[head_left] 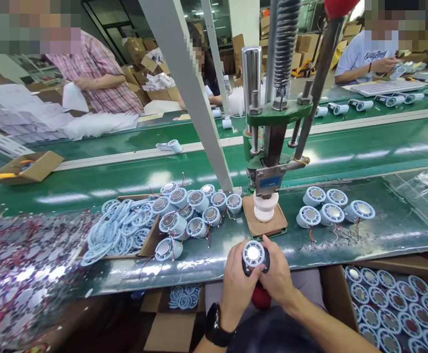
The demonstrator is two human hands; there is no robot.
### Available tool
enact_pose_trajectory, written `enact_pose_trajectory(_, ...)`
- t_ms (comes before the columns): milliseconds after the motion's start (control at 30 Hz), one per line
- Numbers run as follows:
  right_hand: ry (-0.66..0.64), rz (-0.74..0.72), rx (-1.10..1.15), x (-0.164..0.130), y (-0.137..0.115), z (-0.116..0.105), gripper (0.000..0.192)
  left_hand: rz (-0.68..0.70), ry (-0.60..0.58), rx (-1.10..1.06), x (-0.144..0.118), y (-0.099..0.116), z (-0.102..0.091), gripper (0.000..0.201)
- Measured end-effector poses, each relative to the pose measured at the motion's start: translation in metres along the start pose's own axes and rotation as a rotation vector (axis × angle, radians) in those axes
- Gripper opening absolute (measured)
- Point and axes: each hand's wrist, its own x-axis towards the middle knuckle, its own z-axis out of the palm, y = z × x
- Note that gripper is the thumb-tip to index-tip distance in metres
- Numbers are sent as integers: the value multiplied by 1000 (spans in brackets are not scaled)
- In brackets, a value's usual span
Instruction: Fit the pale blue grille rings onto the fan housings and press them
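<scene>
Between my two hands, near the bench's front edge, is a round light-blue motor housing [254, 253] with a silver disc in its slotted face. A black part shows beneath it. My left hand [235, 272] wraps its left side, and my right hand [277, 272] grips its right side; both thumbs meet at the front. Just beyond stands a hand press [269, 162] with a white round pusher [265, 207] over a brown pad [249, 220]. Similar housings [196, 227] with thin wires cluster left of the press, and several more [332, 213] stand to its right.
A box of light-blue rings [120, 230] and a spread of wired flat parts [22, 264] lie left. At lower right is a carton of housings [387, 299]. A green conveyor [125, 179] runs behind, with a grey post [195, 93]. Co-workers [92, 73] work across it.
</scene>
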Motion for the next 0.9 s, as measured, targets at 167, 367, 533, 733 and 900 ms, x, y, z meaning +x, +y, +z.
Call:
enact_pose_trajectory(167,6,1,-13,4,-7,3,76,33,-20,-2,1,-4,-5,45)
enact_pose_trajectory(367,-9,-33,-49,9,-16,21,82,59,-91,-1,8,-22,-24,48)
enact_pose_trajectory(533,-52,-47,-100,10,-21,23,72,122,-38,123,-1,-33,-17,50)
enact_pose_trajectory(733,-106,-81,-145,12,-26,19,70,181,5,234,-7,-31,-8,56)
enact_pose_trajectory(900,-169,-151,-182,9,-24,17,75,106,-58,62,-2,-32,-11,55)
